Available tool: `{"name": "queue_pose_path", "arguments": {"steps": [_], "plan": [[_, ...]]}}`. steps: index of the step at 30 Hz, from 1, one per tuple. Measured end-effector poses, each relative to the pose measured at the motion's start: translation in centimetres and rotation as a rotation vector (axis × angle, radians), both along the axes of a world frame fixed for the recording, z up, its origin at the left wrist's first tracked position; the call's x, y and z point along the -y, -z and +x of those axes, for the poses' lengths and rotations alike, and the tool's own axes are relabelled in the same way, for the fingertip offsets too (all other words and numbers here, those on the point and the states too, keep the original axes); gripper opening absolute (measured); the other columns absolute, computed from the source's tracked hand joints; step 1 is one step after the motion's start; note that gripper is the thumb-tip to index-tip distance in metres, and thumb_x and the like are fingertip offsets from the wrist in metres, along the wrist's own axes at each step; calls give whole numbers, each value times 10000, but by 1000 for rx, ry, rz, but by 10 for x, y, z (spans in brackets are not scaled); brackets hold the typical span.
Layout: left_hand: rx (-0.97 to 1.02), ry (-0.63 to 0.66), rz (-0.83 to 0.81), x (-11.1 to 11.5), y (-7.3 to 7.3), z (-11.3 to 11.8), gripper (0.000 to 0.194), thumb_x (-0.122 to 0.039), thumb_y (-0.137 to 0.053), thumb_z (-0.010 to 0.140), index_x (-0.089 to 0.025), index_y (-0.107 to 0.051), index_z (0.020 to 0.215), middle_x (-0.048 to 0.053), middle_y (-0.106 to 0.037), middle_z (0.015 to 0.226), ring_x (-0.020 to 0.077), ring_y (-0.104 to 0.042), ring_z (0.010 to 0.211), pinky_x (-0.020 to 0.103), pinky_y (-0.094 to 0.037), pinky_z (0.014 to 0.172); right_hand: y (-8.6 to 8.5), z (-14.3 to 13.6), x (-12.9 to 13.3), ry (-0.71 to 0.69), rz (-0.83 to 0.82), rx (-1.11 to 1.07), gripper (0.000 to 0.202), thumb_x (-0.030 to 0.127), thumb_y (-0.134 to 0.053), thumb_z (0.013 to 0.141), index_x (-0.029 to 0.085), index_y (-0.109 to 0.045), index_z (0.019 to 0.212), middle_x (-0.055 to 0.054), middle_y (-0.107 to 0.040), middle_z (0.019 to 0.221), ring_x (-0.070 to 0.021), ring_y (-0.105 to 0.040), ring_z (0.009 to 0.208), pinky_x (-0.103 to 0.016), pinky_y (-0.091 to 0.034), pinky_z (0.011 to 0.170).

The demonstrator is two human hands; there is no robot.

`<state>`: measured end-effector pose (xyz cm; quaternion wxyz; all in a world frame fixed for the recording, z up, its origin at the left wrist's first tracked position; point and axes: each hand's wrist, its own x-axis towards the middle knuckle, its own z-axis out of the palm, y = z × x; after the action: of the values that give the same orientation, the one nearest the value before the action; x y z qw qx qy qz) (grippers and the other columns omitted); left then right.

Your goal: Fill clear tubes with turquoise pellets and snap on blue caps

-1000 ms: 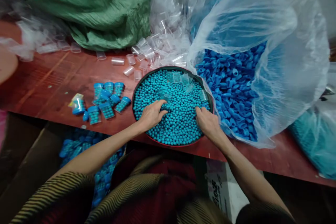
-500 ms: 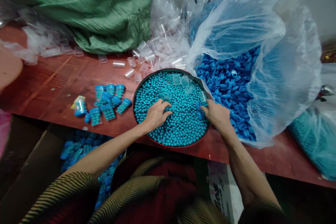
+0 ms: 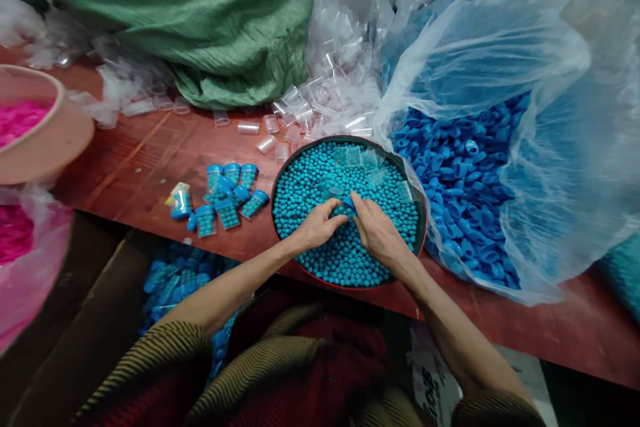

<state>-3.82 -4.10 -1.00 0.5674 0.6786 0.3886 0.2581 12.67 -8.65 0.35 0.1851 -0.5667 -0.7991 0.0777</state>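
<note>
Nearest, below the table (image 3: 560, 340), many filled containers (image 3: 173, 287) lie in a heap at left, and a white box (image 3: 433, 380) with dark writing is at right. On the table, near the front edge, stands a round tray (image 3: 424, 213) which is full of small blue beads (image 3: 345, 260). Over these beads the two hands meet. The right hand (image 3: 377, 227) has its thumb and finger closed on a small blue cap (image 3: 349, 202). The left hand (image 3: 320, 223) has thumb and forefinger curved toward this cap; what lies between their tips is partly hidden, so I cannot tell if they are closed on it. At left of the tray there is a loose group of capped containers (image 3: 229, 213) with blue beads inside. In the far part of the tray, some clear pieces (image 3: 354, 157) rest on the beads. At right of the tray, an open plastic bag (image 3: 545, 213) shows many loose caps (image 3: 465, 180). At far left is a pale basin (image 3: 65, 137) with pink pieces (image 3: 23, 120). Farther, empty clear tubes (image 3: 335, 90) are piled beside a green sack (image 3: 240, 33).
</note>
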Motion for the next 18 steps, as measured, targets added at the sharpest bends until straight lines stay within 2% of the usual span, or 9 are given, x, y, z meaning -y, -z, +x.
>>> {"name": "queue_pose_path", "arguments": {"steps": [2, 4, 8, 11, 14, 18], "plan": [[26, 41, -119, 1, 0, -1, 190, -288, -483, 799, -148, -536, 917, -6, -538, 761, 114, -493, 600, 251, -449, 564, 0, 0, 2, -64, -1, -118, 459, 139, -320, 896, 144, -448, 1336, -136, -654, 1060, -228, -612, 981, -379, -514, 833], [56, 58, -181, 4, -1, -2, 233, -283, -490, 794, -151, -522, 984, -22, -519, 741, 86, -448, 535, 221, -409, 498, -2, 2, 4, -62, -23, -259, 404, 157, -334, 907, 187, -546, 1250, -98, -682, 1028, -198, -636, 948, -344, -519, 826], [134, -7, -190, 11, -6, -3, 436, -247, -507, 789, -183, -425, 1212, -30, -521, 777, 66, -455, 530, 196, -396, 498, -12, 0, 6, 135, -126, -436, 231, 246, -479, 879, 198, -679, 985, -51, -715, 875, -180, -662, 806, -298, -517, 748], [151, -27, -202, 16, -8, -4, 473, -233, -517, 784, -196, -425, 1247, -35, -498, 748, 66, -452, 522, 195, -391, 493, -17, -3, 8, 199, -195, -500, 197, 279, -517, 850, 190, -688, 892, -28, -704, 777, -162, -636, 681, -274, -503, 660], [142, -89, -180, 21, -10, -3, 381, -229, -516, 779, -189, -497, 1158, -26, -511, 753, 74, -447, 551, 196, -389, 505, -16, -5, 10, 127, -198, -501, 187, 271, -510, 844, 197, -680, 868, -23, -690, 756, -153, -619, 656, -266, -493, 635], [125, -173, -127, 26, -12, 2, 284, -205, -511, 780, -183, -535, 1063, -13, -550, 783, 101, -501, 663, 217, -439, 626, -13, -5, 13, 8, -77, -425, 199, 213, -480, 840, 184, -657, 926, -62, -672, 815, -179, -625, 762, -309, -507, 720]]}}
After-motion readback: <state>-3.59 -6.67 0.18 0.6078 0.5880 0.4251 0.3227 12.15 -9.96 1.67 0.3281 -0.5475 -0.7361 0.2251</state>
